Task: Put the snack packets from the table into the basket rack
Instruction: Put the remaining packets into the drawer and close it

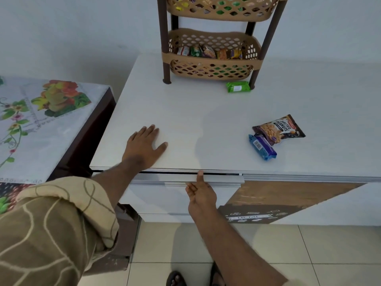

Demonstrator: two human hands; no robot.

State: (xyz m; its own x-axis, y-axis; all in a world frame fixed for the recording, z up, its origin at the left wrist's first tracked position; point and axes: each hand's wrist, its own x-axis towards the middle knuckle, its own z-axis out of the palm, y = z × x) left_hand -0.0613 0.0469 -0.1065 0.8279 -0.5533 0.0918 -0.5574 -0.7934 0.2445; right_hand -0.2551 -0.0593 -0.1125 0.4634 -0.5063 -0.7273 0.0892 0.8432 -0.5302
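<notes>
A tan basket rack (214,65) with brown legs stands at the back of the white table (206,120); its lower basket holds several snack packets. On the table lie a green packet (238,86) by the rack's right front leg, a salted peanuts packet (282,129) and a blue packet (262,146) touching it at the right. My left hand (144,146) rests flat on the table near its front edge, fingers straight. Below the edge, my right hand (201,193) hangs with fingers loosely curled, holding nothing, thumb tip at the table's rim.
A second table with a fruit-and-flower cloth (41,120) stands to the left, with a narrow gap between it and the white table. The white table's front has a drawer panel (185,180). Tiled floor (309,254) and my feet are below. A pale wall is behind the rack.
</notes>
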